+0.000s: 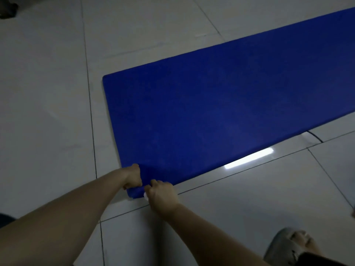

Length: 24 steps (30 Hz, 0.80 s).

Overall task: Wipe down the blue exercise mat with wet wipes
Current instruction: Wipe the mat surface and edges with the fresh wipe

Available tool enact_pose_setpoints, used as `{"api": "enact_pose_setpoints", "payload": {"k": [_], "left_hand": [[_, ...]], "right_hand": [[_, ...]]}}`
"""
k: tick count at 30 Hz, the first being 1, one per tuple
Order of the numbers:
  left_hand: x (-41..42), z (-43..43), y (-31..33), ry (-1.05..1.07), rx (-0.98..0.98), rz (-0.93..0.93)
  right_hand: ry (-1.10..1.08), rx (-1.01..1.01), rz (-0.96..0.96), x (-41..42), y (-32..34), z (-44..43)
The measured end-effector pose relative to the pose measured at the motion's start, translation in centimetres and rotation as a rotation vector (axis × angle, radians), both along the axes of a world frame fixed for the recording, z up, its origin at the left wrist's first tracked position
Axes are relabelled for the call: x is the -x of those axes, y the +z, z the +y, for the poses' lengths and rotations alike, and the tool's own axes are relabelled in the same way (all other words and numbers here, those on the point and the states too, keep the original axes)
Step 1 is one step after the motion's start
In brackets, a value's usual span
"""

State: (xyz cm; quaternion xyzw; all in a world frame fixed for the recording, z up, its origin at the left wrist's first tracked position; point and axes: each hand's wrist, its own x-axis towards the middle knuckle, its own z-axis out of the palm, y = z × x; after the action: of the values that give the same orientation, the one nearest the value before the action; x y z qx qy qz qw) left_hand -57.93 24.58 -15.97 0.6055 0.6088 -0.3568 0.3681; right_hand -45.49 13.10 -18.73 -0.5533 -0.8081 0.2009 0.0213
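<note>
Through the head camera I look down at a pale tiled floor (pixel 48 112) in dim light. The blue exercise mat (pixel 221 104) lies flat on the floor, a long strip running from near my hands away to the upper right, where it leaves the picture. Its short end crosses the middle of the floor, and its nearest corner sits just in front of me, close to a dark joint between tiles.

Both hands meet at that nearest corner. My left hand (pixel 133 176) is closed into a fist over the short end of the mat, fingers curled around the edge, and the mat creases slightly beside it. My right hand (pixel 162 194) is just beside the left, almost touching it, with thumb and fingers pinching the mat at the corner. A small white scrap (pixel 145 196) peeks out under the right hand's fingers; I cannot tell whether it is a wet wipe.

A bright bar of reflected light (pixel 249 158) shines on the floor along the mat's near long edge. At the lower right, a foot in a grey slipper (pixel 286 246) stands on the floor. A dark object (pixel 7 8), too dim to identify, sits at the upper left.
</note>
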Motion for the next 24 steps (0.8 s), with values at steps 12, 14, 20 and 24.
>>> {"api": "enact_pose_setpoints", "payload": {"k": [12, 14, 20, 24], "left_hand": [[0.5, 0.5, -0.7, -0.014, 0.069, -0.029], [0.5, 0.6, -0.7, -0.022, 0.071, -0.027], [0.1, 0.5, -0.5, -0.012, 0.067, 0.001], [0.0, 0.4, -0.5, 0.004, 0.064, -0.005]], "right_hand": [[-0.785, 0.01, 0.137, -10.2, -0.6, 1.2], [-0.812, -0.003, 0.133, -10.2, -0.3, 1.2], [-0.481, 0.144, 0.205, 0.3, -0.2, 0.5], [-0.352, 0.136, 0.198, 2.3, 0.1, 0.4]]}}
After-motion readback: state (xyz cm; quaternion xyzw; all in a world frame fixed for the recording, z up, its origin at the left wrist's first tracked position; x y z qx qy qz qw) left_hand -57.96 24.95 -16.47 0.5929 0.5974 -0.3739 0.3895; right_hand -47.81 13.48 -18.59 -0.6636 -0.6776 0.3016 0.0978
